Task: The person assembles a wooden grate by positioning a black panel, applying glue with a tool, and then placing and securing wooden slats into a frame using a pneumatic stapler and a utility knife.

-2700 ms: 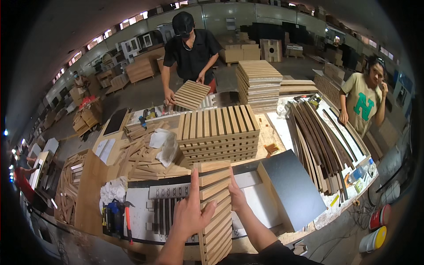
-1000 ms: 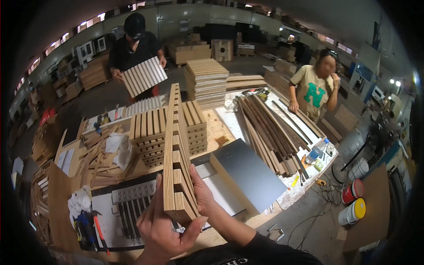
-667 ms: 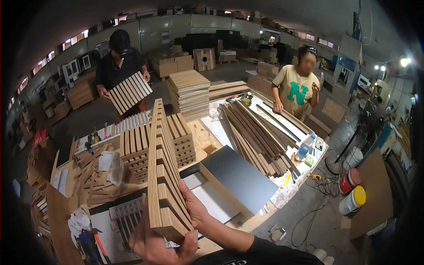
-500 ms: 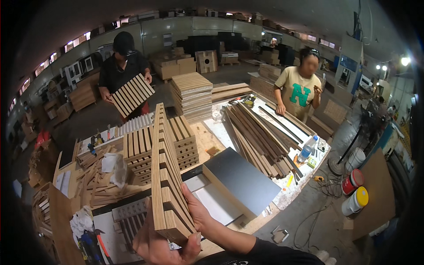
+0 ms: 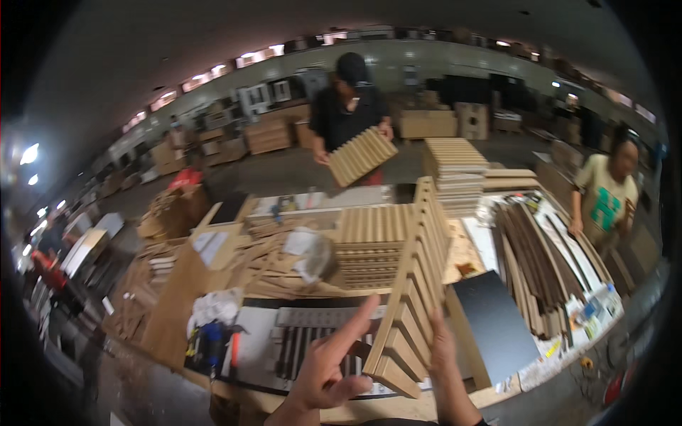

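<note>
A slatted wooden panel [image 5: 412, 298] stands tilted on its narrow edge side in front of me, its pale slats separated by dark gaps. My right hand [image 5: 444, 355] grips its right side near the lower end; some of those fingers are hidden behind the wood. To the left of the panel is my left hand [image 5: 330, 366], index finger stretched out and thumb apart, with nothing visible in it. Below them lies a dark-edged jig with dark strips [image 5: 302, 348] on the bench.
Stacked slatted panels [image 5: 373, 248] and wood offcuts [image 5: 273, 259] sit beyond. A black-topped box [image 5: 497, 323] and dark strips [image 5: 533, 263] lie right. Tools [image 5: 213, 344] rest left. One co-worker [image 5: 352, 113] holds another slatted panel; a second [image 5: 607, 188] stands far right.
My view has swung left, so the bench appears farther right. My left hand has come off the panel's lower end and opened; the panel remains in my right hand.
</note>
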{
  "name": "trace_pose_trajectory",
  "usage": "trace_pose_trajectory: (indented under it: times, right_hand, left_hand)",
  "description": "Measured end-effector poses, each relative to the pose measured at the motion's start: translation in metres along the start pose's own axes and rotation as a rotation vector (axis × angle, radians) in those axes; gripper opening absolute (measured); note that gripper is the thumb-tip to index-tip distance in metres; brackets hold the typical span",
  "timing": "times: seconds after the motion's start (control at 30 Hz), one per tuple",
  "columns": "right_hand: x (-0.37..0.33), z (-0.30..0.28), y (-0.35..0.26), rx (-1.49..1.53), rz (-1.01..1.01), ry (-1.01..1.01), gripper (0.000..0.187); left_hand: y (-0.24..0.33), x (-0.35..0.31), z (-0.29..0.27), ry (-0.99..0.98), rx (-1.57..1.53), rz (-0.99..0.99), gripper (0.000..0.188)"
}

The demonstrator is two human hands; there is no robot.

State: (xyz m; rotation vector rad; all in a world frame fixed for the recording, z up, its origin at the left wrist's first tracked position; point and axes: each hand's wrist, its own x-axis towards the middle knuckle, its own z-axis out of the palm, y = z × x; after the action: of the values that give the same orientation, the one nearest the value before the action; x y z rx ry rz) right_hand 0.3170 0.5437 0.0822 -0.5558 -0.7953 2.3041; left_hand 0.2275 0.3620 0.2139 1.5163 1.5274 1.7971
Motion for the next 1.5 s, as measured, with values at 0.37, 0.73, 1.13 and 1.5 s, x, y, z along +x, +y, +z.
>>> trace_pose_trajectory:
  times: [0.37, 0.73, 1.13, 1.5]
  right_hand:
    - [-0.017, 0.011, -0.028, -0.603, -0.384, -0.195, 0.067]
    - [-0.03, 0.007, 0.005, 0.025, 0.077, 0.093, 0.058]
    - [-0.003, -0.014, 0.051, -0.218, 0.159, 0.024, 0.063]
    - [0.025, -0.029, 0.058, -0.289, 0.159, 0.106, 0.069]
  left_hand:
    - [-0.129, -0.063, 0.024, 0.449, 0.073, -0.444, 0.029]
    - [-0.143, -0.073, 0.043, 0.213, -0.647, -0.689, 0.045]
    - [-0.159, -0.08, 0.031, -0.109, 0.494, -0.711, 0.057]
    - [-0.051, -0.063, 0.033, -0.014, 0.274, 0.016, 0.077]
